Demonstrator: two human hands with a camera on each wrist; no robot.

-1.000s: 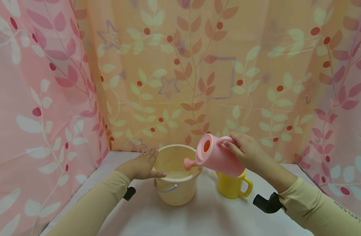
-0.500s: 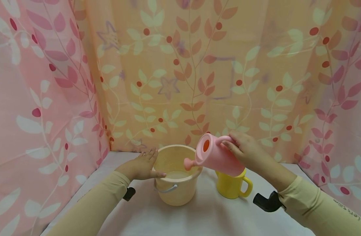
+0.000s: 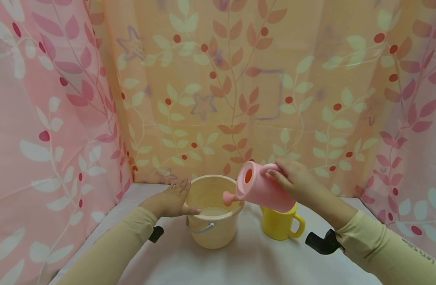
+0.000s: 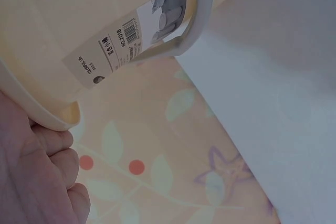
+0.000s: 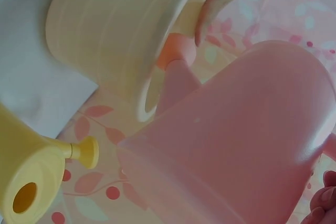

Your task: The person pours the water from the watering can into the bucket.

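My right hand (image 3: 300,180) grips the handle of a pink watering can (image 3: 266,192), tilted with its spout down to the left. The round sprinkler head (image 3: 228,198) hangs over the right part of the mouth of a cream bucket (image 3: 214,233). A shallow pale layer, apparently water, lies in the bucket's bottom; no stream from the head can be made out. My left hand (image 3: 168,200) rests on the bucket's left rim, fingers extended, thumb along the front rim. In the left wrist view, its fingers (image 4: 65,166) show beside the rim.
A yellow watering can (image 3: 278,226) stands on the white-covered table (image 3: 203,269), right of the bucket and partly behind the pink one. In the right wrist view its sprinkler head (image 5: 86,152) shows. Patterned curtains (image 3: 203,79) close off the back and both sides.
The pink watering can and my right hand have shifted only very slightly. My left hand, the bucket and the yellow can stay where they were.
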